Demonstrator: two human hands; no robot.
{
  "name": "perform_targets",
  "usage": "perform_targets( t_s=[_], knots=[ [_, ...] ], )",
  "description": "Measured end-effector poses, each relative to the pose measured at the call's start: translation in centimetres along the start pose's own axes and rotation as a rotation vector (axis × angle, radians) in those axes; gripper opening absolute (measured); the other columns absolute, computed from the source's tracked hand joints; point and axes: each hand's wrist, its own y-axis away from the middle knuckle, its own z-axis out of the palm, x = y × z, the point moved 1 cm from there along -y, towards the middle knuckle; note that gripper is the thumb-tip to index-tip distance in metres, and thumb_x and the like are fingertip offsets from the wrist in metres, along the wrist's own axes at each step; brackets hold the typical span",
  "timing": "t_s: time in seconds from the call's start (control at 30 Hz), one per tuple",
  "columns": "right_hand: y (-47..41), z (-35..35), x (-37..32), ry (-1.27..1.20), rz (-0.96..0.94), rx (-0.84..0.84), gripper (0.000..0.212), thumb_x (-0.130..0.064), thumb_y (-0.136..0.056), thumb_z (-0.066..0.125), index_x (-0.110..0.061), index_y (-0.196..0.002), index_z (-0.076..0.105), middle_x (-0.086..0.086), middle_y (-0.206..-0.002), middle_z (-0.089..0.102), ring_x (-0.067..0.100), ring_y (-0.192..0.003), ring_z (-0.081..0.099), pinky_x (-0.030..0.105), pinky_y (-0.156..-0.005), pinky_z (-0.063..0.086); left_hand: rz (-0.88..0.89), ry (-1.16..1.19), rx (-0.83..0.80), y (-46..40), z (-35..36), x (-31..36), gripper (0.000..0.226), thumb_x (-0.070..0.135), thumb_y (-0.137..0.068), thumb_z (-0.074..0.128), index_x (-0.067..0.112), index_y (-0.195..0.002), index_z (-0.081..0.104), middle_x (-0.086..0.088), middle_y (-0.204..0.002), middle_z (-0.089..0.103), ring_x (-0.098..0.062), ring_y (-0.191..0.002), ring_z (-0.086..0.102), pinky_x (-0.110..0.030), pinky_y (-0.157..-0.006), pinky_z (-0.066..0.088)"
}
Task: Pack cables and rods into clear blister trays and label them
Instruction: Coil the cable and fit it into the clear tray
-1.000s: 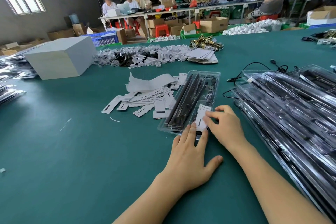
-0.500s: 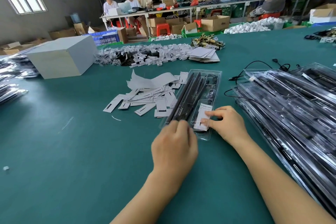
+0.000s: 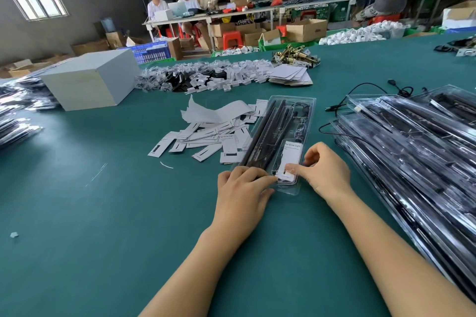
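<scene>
At the centre of the green table (image 3: 77, 213), 1 clear blister tray (image 3: 280, 141) lies lengthwise, running from the hands up toward 12 o'clock. Black rods (image 3: 262, 136) fill its left channel, and a thin cable (image 3: 300, 116) coils in the right one. A white label (image 3: 289, 159) sits at the tray's near end. The left hand (image 3: 240, 193) rests on the near left corner of the tray, fingers curled over the rod ends, index finger reaching right to touch the label's lower edge. The right hand (image 3: 322, 170) comes in from 3 o'clock, fingers bent, thumb and forefinger pinching the label's near end. At 10 o'clock from the tray, loose labels (image 3: 206, 136) lie scattered in a heap. At 3 o'clock, a stack of packed trays (image 3: 412, 157) spreads across the table, with a black cord (image 3: 360, 90) trailing behind it. Further back at 10 o'clock stands a grey box (image 3: 90, 82). Beyond the table, seated people (image 3: 180, 5) work at a long bench.
</scene>
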Motion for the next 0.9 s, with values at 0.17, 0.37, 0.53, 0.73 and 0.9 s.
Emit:
perform_targets(
  t_s=[0.17, 0.37, 0.53, 0.73, 0.9],
  knots=[
    [-0.1, -0.5, 0.4, -0.261, 0.106, -0.076, 0.016, -0.011, -0.073, 0.079, -0.018, -0.074, 0.065, 0.002, -0.078, 0.071, 0.016, -0.064, 0.063, 0.042, -0.075, 0.057, 0.102, -0.077, 0.045, -0.3, 0.3, 0.7, 0.029, 0.007, -0.068, 0.083, 0.027, -0.088, 0.077, 0.010, -0.087, 0.070, -0.026, -0.077, 0.064, -0.037, -0.069, 0.048],
    [0.0, -1.0, 0.1, -0.378, 0.255, 0.004, 0.013, -0.012, -0.087, 0.057, -0.013, -0.090, 0.044, 0.009, -0.089, 0.063, 0.022, -0.061, 0.070, 0.037, -0.058, 0.056, 0.166, -0.102, 0.043, -0.3, 0.4, 0.7, 0.037, -0.003, -0.059, 0.078, 0.023, -0.086, 0.077, 0.005, -0.087, 0.070, -0.028, -0.077, 0.063, -0.033, -0.064, 0.050],
    [1.2, -1.6, -0.9, -0.102, 0.220, -0.269, 0.034, -0.033, -0.085, 0.066, -0.002, -0.072, 0.061, 0.008, -0.061, 0.070, 0.024, -0.057, 0.071, 0.029, -0.047, 0.052, 0.158, -0.062, 0.018, -0.3, 0.6, 0.8, 0.032, -0.008, -0.066, 0.068, 0.014, -0.088, 0.076, -0.004, -0.084, 0.067, -0.032, -0.072, 0.059, -0.039, -0.057, 0.053],
    [2.0, -1.4, -1.9, -0.330, 0.260, -0.367, 0.025, -0.012, -0.082, 0.073, 0.002, -0.080, 0.053, 0.023, -0.085, 0.067, 0.025, -0.062, 0.071, 0.028, -0.049, 0.057, 0.128, -0.007, 0.097, -0.2, 1.1, 0.7, 0.037, -0.014, -0.065, 0.071, 0.012, -0.090, 0.076, -0.009, -0.079, 0.062, -0.030, -0.064, 0.055, -0.037, -0.053, 0.051],
    [2.2, -0.6, -2.3, -0.752, 0.388, -0.392, 0.024, 0.011, -0.082, 0.065, -0.002, -0.083, 0.044, 0.020, -0.067, 0.068, 0.027, -0.059, 0.070, 0.034, -0.051, 0.058, 0.102, -0.007, 0.137, 0.0, 1.3, 1.6, 0.032, -0.010, -0.062, 0.075, 0.014, -0.084, 0.075, -0.003, -0.076, 0.062, -0.026, -0.058, 0.052, -0.031, -0.049, 0.048]
  ],
)
